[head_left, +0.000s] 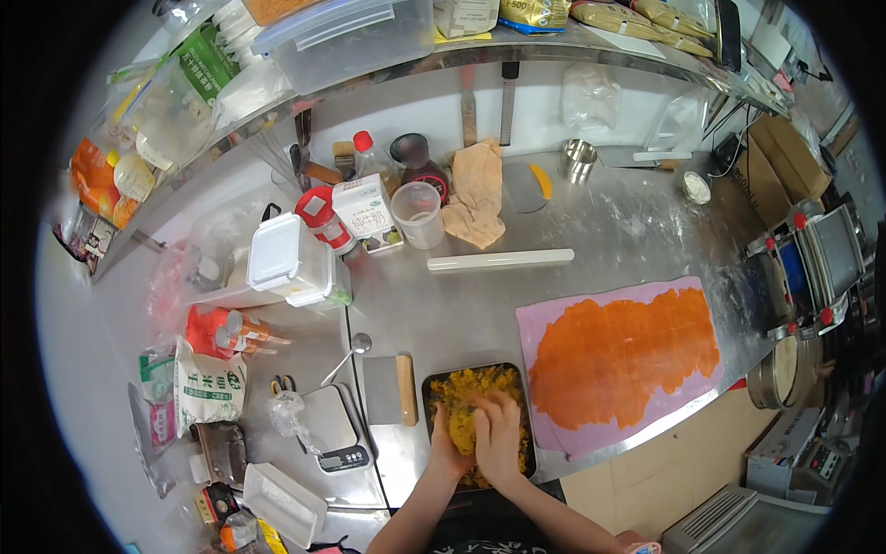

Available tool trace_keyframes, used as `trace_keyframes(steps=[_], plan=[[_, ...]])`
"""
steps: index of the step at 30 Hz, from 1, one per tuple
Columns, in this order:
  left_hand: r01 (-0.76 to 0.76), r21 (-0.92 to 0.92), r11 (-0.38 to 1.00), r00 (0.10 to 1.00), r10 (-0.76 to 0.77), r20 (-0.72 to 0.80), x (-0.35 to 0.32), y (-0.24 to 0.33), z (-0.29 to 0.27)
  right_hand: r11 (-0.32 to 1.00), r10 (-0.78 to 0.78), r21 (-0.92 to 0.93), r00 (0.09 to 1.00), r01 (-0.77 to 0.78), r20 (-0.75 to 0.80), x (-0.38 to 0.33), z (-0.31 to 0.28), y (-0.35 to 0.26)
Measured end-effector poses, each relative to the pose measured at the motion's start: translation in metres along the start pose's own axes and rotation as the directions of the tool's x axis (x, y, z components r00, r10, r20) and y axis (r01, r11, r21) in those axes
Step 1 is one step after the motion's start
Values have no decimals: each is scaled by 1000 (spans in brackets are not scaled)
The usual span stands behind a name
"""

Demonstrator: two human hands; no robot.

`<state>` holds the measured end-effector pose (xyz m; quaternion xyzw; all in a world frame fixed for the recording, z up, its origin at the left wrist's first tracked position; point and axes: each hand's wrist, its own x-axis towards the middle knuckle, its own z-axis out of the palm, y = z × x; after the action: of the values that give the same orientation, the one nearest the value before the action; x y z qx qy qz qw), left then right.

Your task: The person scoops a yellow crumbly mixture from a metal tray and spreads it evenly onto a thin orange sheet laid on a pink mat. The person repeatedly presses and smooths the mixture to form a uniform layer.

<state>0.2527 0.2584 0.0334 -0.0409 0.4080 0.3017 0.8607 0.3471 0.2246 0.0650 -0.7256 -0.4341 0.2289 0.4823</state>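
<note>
Lumpy golden-yellow mash in dark tray

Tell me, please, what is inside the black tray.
The black tray holds a crumbly yellow mixture, with a yellow lump between the left hand and right hand. The hands cover part of the mixture, which hides much of the tray's floor.

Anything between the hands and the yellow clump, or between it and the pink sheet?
Nothing visible separates the left hand or right hand from the yellow clump. Between it and the pink sheet stand the right hand itself and the right rim of the dark tray.
</note>
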Motion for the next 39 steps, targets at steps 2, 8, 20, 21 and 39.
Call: trace_keyframes(steps=[2, 8, 20, 21, 39], plan=[[76, -37, 996, 994, -73, 79, 3, -3, -10, 947, -274, -148, 957, 286, 96, 0, -13, -9], [53, -180, 982, 947, 8, 322, 14, -15, -34, 834, -491, -235, 866, 499, 97, -2, -8, -6], [11, 228, 974, 998, 3, -62, -4, -9, -7, 936, 225, 269, 974, -226, 35, -2, 12, 52], [-46, 362, 931, 991, 88, -101, -8, -4, -8, 768, 456, 446, 881, -460, 125, 1, 9, 54], [-391, 910, -141, 563, 746, 357, -23, 25, -47, 172, 754, 625, 510, -761, 414, -10, -18, 49]])
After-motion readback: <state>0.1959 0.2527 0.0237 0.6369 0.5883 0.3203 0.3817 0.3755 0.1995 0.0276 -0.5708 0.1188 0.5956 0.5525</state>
